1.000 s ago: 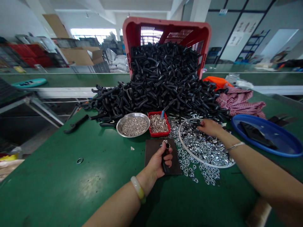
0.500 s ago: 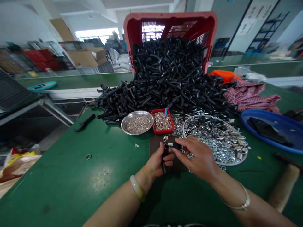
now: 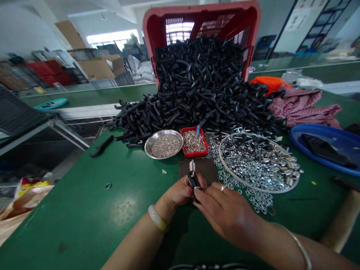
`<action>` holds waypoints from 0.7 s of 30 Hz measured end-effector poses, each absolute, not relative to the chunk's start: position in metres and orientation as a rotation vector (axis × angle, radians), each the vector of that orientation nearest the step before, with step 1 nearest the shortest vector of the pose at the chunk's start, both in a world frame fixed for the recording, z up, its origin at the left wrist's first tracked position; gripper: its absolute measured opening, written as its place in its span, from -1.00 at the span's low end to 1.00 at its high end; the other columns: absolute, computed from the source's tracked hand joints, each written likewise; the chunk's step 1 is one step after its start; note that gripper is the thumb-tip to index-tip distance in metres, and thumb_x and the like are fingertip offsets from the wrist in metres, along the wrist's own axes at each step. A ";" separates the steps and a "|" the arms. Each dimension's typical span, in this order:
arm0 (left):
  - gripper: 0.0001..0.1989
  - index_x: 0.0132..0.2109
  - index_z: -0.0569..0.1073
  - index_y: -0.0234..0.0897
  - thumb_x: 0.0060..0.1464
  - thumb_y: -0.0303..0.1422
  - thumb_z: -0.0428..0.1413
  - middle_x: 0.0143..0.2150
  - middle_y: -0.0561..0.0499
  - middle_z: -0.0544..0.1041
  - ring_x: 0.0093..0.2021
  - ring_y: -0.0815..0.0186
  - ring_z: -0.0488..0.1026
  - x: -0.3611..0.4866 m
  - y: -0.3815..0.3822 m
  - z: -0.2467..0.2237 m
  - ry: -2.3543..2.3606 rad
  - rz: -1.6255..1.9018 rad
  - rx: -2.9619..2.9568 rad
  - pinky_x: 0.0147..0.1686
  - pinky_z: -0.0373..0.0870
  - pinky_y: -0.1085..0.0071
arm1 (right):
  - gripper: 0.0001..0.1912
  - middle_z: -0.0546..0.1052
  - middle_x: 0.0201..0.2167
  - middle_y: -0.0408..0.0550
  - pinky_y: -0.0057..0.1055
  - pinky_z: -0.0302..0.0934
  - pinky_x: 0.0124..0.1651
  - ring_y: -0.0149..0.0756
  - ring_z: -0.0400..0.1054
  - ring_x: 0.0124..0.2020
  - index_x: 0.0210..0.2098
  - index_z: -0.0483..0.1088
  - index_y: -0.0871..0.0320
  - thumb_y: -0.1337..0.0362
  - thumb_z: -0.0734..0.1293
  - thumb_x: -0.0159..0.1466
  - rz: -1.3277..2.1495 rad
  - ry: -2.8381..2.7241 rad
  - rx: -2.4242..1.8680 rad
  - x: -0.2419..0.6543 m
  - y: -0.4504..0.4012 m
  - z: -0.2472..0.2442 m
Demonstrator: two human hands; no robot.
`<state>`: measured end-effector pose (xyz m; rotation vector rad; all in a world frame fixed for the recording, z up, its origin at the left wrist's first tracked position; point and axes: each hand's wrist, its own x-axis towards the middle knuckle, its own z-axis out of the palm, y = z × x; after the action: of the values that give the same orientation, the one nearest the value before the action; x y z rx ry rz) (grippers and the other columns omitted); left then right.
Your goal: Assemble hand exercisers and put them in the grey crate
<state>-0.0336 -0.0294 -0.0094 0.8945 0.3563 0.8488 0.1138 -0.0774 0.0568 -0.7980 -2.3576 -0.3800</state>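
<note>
My left hand (image 3: 181, 190) is closed around a black plastic handle (image 3: 193, 180), held over a dark brown pad (image 3: 210, 169). A ribbed silver piece, spring-like in look, (image 3: 192, 165) stands up from the handle's far end. My right hand (image 3: 227, 212) has its fingers pressed together against the near part of the same handle, by a small metal ring; its fingertips are partly hidden. Just beyond the pad are a steel bowl of tiny metal parts (image 3: 148, 150) and a red basket of small pins (image 3: 207, 150).
A heap of black handles (image 3: 202, 93) spills from a tipped red crate (image 3: 152, 48). Right of the pad is a round tray (image 3: 222, 159) with washers and metal sleeves, some washers spilled. A wrench (image 3: 101, 146), a loose ring (image 3: 108, 186), a blue tray (image 3: 295, 140) and a hammer (image 3: 341, 221) lie around.
My right hand has moved down and nearer, from a dark piece with a silver stem to the handle's near part. The silver ribbed piece now points up from the handle.
</note>
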 end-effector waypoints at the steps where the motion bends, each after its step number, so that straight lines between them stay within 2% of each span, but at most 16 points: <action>1: -0.40 -0.45 0.31 -0.35 -0.47 0.09 0.23 -0.53 0.07 0.30 -0.56 0.49 0.20 -0.034 -0.030 -0.010 0.383 0.835 0.904 -0.57 0.12 0.56 | -0.79 0.47 -0.46 0.02 -0.38 0.21 -0.39 -0.28 0.32 -0.40 -0.18 0.36 0.29 0.41 0.20 0.20 -0.364 -2.356 -0.820 0.114 -0.076 0.056; 5: -0.44 -0.39 0.24 -0.30 -0.32 0.10 0.17 -0.60 0.16 0.22 -0.66 0.56 0.07 -0.030 -0.030 -0.009 0.566 0.893 0.849 -0.66 0.03 0.59 | -0.78 0.49 -0.41 0.02 -0.38 0.23 -0.31 -0.30 0.35 -0.37 -0.16 0.35 0.27 0.30 0.21 0.24 -0.222 -2.236 -0.946 0.121 -0.059 0.045; 8: -0.53 -0.36 0.17 -0.26 -0.17 0.03 0.13 -0.64 0.22 0.14 -0.68 0.57 0.05 -0.021 -0.032 -0.007 0.747 0.942 0.762 -0.68 0.03 0.62 | -0.76 0.47 -0.50 -0.08 -0.46 0.20 -0.38 -0.37 0.34 -0.46 -0.26 0.36 0.22 0.17 0.21 0.24 0.168 -2.091 -1.183 0.127 -0.043 0.033; 11: -0.56 -0.32 0.17 -0.25 -0.12 0.01 0.11 -0.64 0.23 0.13 -0.67 0.56 0.08 -0.011 -0.035 -0.005 0.957 0.995 0.722 -0.69 0.03 0.63 | -0.75 0.44 -0.51 -0.10 -0.46 0.16 -0.39 -0.38 0.32 -0.48 -0.28 0.33 0.19 0.13 0.19 0.24 0.528 -2.030 -1.361 0.129 -0.036 0.025; 13: -0.56 -0.29 0.19 -0.25 -0.10 0.01 0.09 -0.63 0.22 0.14 -0.67 0.55 0.08 -0.007 -0.038 -0.006 1.031 0.994 0.694 -0.70 0.03 0.63 | -0.75 0.44 -0.47 -0.06 -0.42 0.15 -0.35 -0.34 0.32 -0.43 -0.25 0.30 0.21 0.15 0.16 0.24 0.610 -2.074 -1.398 0.129 -0.034 0.021; 15: -0.56 -0.28 0.19 -0.24 -0.11 0.01 0.09 -0.61 0.22 0.16 -0.65 0.55 0.10 -0.006 -0.040 -0.009 1.043 0.992 0.675 -0.69 0.05 0.63 | -0.71 0.41 -0.51 -0.06 -0.42 0.12 -0.38 -0.34 0.29 -0.47 -0.31 0.29 0.21 0.10 0.12 0.24 0.709 -2.092 -1.428 0.129 -0.029 0.017; 16: -0.55 -0.27 0.19 -0.24 -0.12 0.01 0.10 -0.60 0.22 0.16 -0.64 0.55 0.10 -0.006 -0.041 -0.010 1.046 1.003 0.684 -0.69 0.06 0.64 | -0.63 0.36 -0.59 -0.09 -0.43 0.09 -0.44 -0.36 0.25 -0.54 -0.38 0.28 0.20 0.04 0.06 0.25 0.853 -2.071 -1.460 0.129 -0.026 0.015; 19: -0.54 -0.25 0.20 -0.24 -0.15 0.00 0.13 -0.61 0.22 0.17 -0.65 0.56 0.10 -0.009 -0.041 -0.013 1.073 1.030 0.742 -0.69 0.04 0.64 | -0.33 0.09 -0.81 -0.23 -0.47 -0.06 -0.63 -0.45 -0.02 -0.75 -0.62 0.18 0.14 -0.14 -0.25 0.23 1.578 -1.939 -1.540 0.130 -0.016 0.013; 20: -0.54 -0.25 0.21 -0.24 -0.15 0.00 0.13 -0.61 0.23 0.16 -0.67 0.56 0.09 -0.010 -0.041 -0.013 1.071 1.024 0.741 -0.70 0.03 0.64 | -0.27 0.03 -0.83 -0.24 -0.48 -0.09 -0.65 -0.46 -0.06 -0.77 -0.66 0.15 0.13 -0.15 -0.34 0.21 1.730 -1.919 -1.552 0.130 -0.014 0.013; 21: -0.54 -0.25 0.21 -0.23 -0.15 0.00 0.13 -0.62 0.23 0.15 -0.67 0.57 0.07 -0.011 -0.039 -0.012 1.059 1.021 0.714 -0.70 0.01 0.64 | -0.24 0.04 -0.83 -0.23 -0.47 -0.08 -0.64 -0.45 -0.04 -0.77 -0.67 0.15 0.14 -0.15 -0.37 0.20 1.722 -1.954 -1.568 0.130 -0.013 0.014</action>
<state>-0.0114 -0.0393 -0.0123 0.7139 1.0590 1.0213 0.1300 -0.0128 0.0145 -1.5682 -1.9542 1.7220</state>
